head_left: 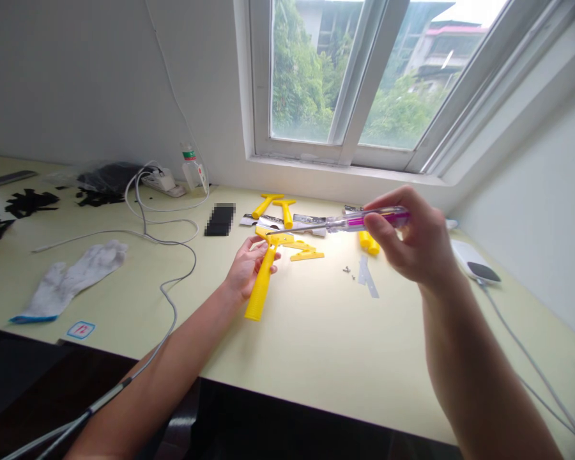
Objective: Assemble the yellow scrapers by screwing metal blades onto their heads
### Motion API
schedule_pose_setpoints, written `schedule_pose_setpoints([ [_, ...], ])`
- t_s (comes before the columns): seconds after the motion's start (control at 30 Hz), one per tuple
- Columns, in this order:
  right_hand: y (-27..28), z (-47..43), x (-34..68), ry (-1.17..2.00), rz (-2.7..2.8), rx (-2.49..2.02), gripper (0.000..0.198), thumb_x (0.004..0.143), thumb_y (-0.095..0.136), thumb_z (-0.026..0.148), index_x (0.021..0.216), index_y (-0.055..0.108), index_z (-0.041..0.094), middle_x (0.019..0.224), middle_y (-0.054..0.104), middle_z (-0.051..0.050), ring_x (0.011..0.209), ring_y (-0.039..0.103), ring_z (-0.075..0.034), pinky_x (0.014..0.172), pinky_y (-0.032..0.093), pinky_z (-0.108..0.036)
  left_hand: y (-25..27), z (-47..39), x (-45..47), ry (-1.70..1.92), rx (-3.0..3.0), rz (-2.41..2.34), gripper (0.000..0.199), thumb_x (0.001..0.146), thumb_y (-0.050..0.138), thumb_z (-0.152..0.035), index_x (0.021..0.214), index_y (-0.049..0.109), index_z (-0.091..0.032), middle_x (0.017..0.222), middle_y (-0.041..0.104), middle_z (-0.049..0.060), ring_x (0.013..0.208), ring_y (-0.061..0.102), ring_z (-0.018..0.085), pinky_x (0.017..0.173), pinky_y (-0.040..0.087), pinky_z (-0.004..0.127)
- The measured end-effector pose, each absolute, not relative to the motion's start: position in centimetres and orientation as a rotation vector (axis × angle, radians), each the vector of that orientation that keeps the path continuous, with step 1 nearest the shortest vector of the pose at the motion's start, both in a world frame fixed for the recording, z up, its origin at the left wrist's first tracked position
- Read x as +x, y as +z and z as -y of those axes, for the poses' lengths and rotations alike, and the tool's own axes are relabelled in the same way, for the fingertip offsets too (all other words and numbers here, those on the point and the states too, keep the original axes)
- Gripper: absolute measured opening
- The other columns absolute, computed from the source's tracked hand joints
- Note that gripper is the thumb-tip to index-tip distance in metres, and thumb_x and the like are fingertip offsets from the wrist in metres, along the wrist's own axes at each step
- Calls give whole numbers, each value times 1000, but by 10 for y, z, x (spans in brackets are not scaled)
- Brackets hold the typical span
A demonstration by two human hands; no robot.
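Observation:
My left hand (249,265) is closed around a yellow scraper (261,287), whose ribbed handle points down toward me. A screwdriver (349,222) with a clear and purple handle is gripped in my right hand (407,236). Its shaft runs left, and the tip meets the scraper's head or lies just over it. Behind the scraper are loose yellow plastic pieces (307,255). Two more yellow scraper handles (283,212) lie farther back by printed packaging strips (311,223). Small screws (347,269) and grey metal blades (367,278) rest below my right hand.
White gloves (71,278) and grey cables (167,287) lie on the table (316,358) at left. A plastic bottle (194,169), a power strip (163,182) and black scraps (31,203) are at the back left. A white device (474,260) sits at right.

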State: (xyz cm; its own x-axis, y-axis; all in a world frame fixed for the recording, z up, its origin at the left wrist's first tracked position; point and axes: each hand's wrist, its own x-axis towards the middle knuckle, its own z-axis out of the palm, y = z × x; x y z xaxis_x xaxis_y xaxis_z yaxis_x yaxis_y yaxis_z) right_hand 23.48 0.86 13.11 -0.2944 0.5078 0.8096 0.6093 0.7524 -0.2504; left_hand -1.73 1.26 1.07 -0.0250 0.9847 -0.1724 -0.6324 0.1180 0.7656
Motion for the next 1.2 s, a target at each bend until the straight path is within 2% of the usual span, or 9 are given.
schedule_pose_setpoints([
  [0.17, 132, -8, 226, -298, 1787, -1054, 34, 85, 63, 50, 70, 52, 22, 49, 53, 4, 42, 50, -12, 48, 41, -27, 7, -15, -17, 1429, 641, -819, 33, 74, 68, -12, 100, 51, -23, 96, 60, 3, 70, 69, 19, 43, 47, 21],
  [0.27, 132, -10, 228, -83, 1830, -1105, 28, 88, 59, 50, 84, 55, 23, 57, 58, 3, 45, 54, -12, 48, 44, -27, 4, -17, -17, 1452, 678, -860, 31, 75, 68, -15, 99, 50, -22, 97, 60, 3, 69, 69, 19, 43, 48, 22],
  [0.4, 133, -12, 235, 207, 2047, -939, 29, 88, 60, 47, 106, 53, 26, 86, 68, -2, 69, 67, -17, 58, 53, -30, 3, -19, -17, 1450, 684, -932, 29, 76, 67, -15, 98, 50, -21, 100, 60, 4, 68, 69, 19, 42, 47, 22],
  [0.6, 131, -11, 235, -36, 1914, -1121, 27, 92, 54, 48, 106, 56, 25, 78, 64, -3, 70, 65, -21, 65, 52, -35, 3, -18, -15, 1439, 775, -945, 30, 75, 67, -16, 98, 50, -22, 101, 58, 3, 69, 68, 19, 43, 49, 23],
  [0.73, 132, -11, 237, 132, 2129, -1030, 37, 92, 53, 47, 121, 48, 24, 100, 65, -7, 72, 64, -19, 64, 52, -33, 2, -18, -15, 1447, 750, -991, 30, 73, 67, -16, 96, 48, -22, 100, 58, 2, 67, 68, 19, 41, 48, 23],
  [0.87, 132, -14, 241, 43, 1991, -1121, 32, 93, 51, 50, 108, 55, 22, 84, 66, -5, 62, 61, -18, 59, 50, -32, 2, -17, -13, 1435, 785, -983, 31, 72, 68, -17, 96, 49, -22, 101, 58, 2, 68, 68, 19, 41, 48, 23],
  [1.0, 132, -18, 245, 165, 2076, -1044, 38, 90, 55, 49, 118, 52, 23, 96, 67, -6, 66, 63, -17, 59, 51, -31, 4, -16, -12, 1464, 755, -986, 31, 70, 70, -17, 95, 50, -21, 99, 58, 3, 67, 68, 19, 41, 48, 23],
  [1.13, 132, -18, 246, 57, 1933, -1106, 32, 90, 55, 50, 104, 59, 21, 81, 66, -5, 64, 63, -18, 59, 51, -31, 7, -15, -13, 1472, 735, -940, 33, 68, 72, -16, 95, 53, -20, 98, 59, 3, 62, 66, 16, 41, 46, 23],
  [1.2, 133, -17, 246, 85, 1963, -1071, 34, 90, 55, 48, 111, 57, 23, 87, 67, -5, 66, 63, -18, 60, 52, -32, 8, -15, -14, 1483, 725, -916, 34, 67, 72, -16, 95, 54, -20, 97, 59, 2, 61, 64, 15, 41, 45, 22],
])
